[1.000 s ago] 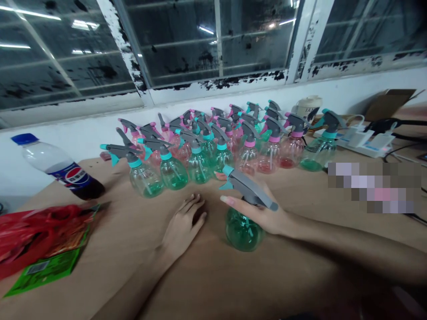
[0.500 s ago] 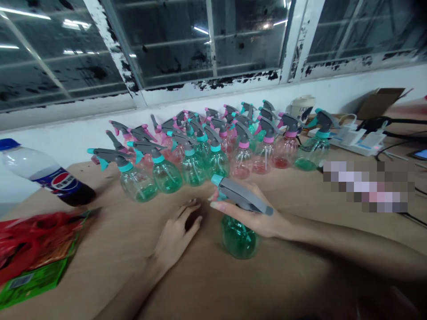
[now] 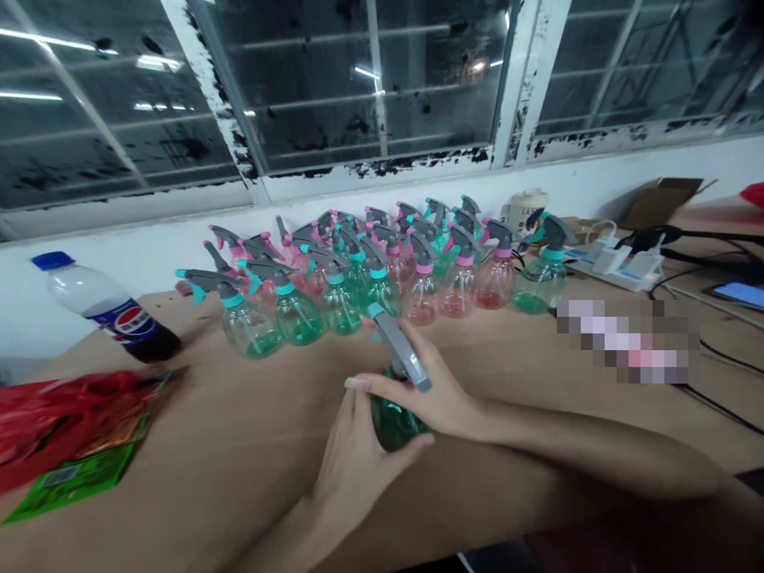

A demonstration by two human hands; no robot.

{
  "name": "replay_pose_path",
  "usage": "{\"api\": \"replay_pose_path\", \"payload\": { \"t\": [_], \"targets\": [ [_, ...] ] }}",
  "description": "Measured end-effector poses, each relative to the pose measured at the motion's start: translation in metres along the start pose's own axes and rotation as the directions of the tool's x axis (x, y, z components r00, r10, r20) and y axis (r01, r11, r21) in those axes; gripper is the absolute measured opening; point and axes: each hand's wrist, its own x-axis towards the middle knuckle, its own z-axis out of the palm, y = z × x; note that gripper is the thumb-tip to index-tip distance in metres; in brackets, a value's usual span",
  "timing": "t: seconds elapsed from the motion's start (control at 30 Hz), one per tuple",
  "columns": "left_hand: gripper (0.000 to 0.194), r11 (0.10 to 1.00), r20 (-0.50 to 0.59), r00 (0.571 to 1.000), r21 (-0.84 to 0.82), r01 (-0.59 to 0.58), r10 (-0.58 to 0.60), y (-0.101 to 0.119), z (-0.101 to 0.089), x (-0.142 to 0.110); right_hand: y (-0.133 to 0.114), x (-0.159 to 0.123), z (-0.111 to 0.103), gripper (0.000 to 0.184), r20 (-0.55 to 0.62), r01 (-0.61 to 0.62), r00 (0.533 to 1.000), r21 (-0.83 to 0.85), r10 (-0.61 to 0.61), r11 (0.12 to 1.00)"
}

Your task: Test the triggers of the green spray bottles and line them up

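Note:
A green spray bottle with a grey trigger head and turquoise nozzle stands in front of me, between both hands. My right hand is closed around its neck and trigger head from the right. Around the lower left side of the bottle curls my left hand, thumb across the near side and fingers behind. Beyond my hands, several clear spray bottles with pink or turquoise collars stand in rows, some holding a little green or red liquid.
On the left lie a cola bottle, standing tilted in view, and a red plastic bag over a green packet. At right are a power strip with chargers, cables, a phone and a paper cup. A windowed wall closes the back.
My left hand has moved right from the tabletop onto the bottle's body. The bottle, in my right hand, has shifted slightly left, and its head has turned. The view has shifted a little.

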Motion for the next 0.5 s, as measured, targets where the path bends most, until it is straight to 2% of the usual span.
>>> {"api": "replay_pose_path", "payload": {
  "t": [0.13,0.2,0.27,0.3,0.33,0.43,0.5],
  "targets": [
    [0.064,0.996,-0.011,0.999,0.078,0.036,-0.035,-0.001,-0.012,-0.006,-0.003,-0.005,-0.005,0.086,0.129,0.047,0.991,-0.008,-0.046,0.999],
    [0.063,0.993,-0.026,0.997,0.085,0.078,-0.076,-0.011,-0.026,-0.014,-0.002,-0.008,-0.005,0.098,0.216,0.058,0.975,-0.053,-0.045,0.997],
    [0.064,0.981,-0.069,0.984,0.090,0.171,-0.165,-0.027,-0.043,-0.025,0.001,-0.011,-0.003,0.099,0.276,0.045,0.961,-0.118,-0.011,0.992],
    [0.065,0.971,-0.101,0.973,0.096,0.218,-0.208,-0.037,-0.052,-0.030,0.004,-0.012,-0.001,0.096,0.283,0.043,0.959,-0.140,-0.002,0.989],
    [0.066,0.963,-0.184,0.956,0.103,0.251,-0.229,-0.048,-0.062,-0.034,0.007,-0.013,0.002,0.090,0.277,0.047,0.961,-0.149,-0.003,0.988],
    [0.058,0.945,-0.348,0.899,0.090,0.315,-0.267,-0.081,-0.095,-0.043,0.015,-0.007,0.014,0.065,0.252,0.037,0.968,-0.121,-0.006,0.992],
    [0.059,0.929,-0.385,0.872,0.088,0.360,-0.302,-0.101,-0.117,-0.047,0.018,0.005,0.027,0.047,0.290,-0.015,0.956,-0.119,0.049,0.993]
  ]
}}
